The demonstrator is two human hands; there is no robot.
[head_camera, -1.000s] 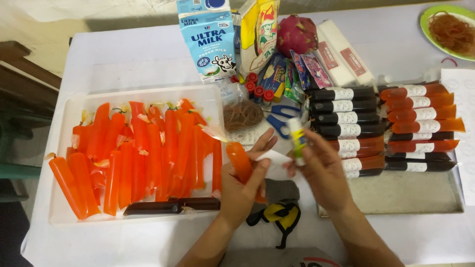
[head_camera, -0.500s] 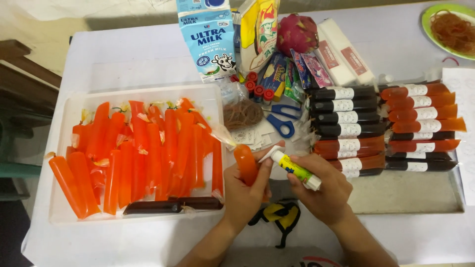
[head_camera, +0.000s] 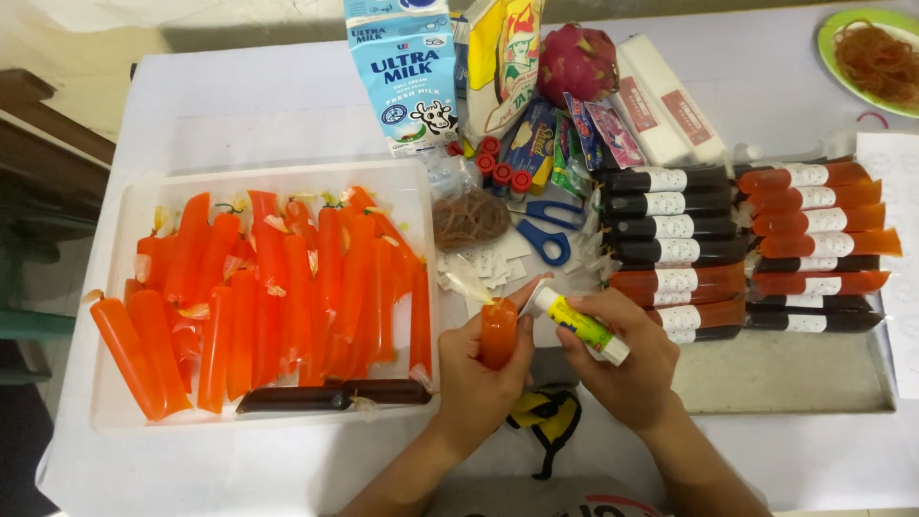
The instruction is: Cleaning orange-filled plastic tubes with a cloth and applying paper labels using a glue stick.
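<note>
My left hand [head_camera: 479, 378] grips an orange ice pop tube [head_camera: 498, 330] upright near the table's front middle. My right hand [head_camera: 627, 359] holds a yellow-green glue stick [head_camera: 579, 325], its white tip touching the tube's side near a small paper label. To the left, a white tray [head_camera: 120, 412] is piled with several orange ice pops [head_camera: 278, 297] and two dark ones [head_camera: 335, 394]. To the right, a metal tray [head_camera: 785, 378] carries rows of labelled dark and orange-red tubes [head_camera: 728, 235].
Blue scissors [head_camera: 546, 230], a bundle of rubber bands [head_camera: 469, 218] and loose paper labels [head_camera: 483, 268] lie between the trays. A milk carton [head_camera: 402, 72], snack packets, a dragon fruit [head_camera: 574, 62] and white boxes stand at the back. A green plate [head_camera: 873, 48] sits far right.
The glue stick swung from upright to lying tilted, and its tip came down against the orange tube. My left hand turned the tube upright and closed around it.
</note>
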